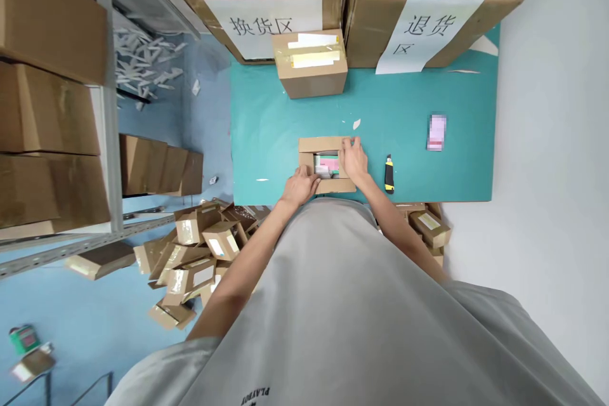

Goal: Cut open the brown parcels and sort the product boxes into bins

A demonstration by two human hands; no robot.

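Pink-and-green printed carton (328, 163) sits inside the open brown cardboard box (320, 144) on the teal counter (266, 120), two o'clock from my left hand (300, 188), nine o'clock from my slightly nearer right hand (354, 159), each grip touching flaps (335, 186), pinched or not I can't tell.

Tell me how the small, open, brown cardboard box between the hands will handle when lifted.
The small, open, brown cardboard box should probably keep its shape, as its board looks flat and stiff. Its spread flaps may bend if used as handles, being hinged along one edge. The pink, green and white package inside could shift if tipped, since the top stands open.
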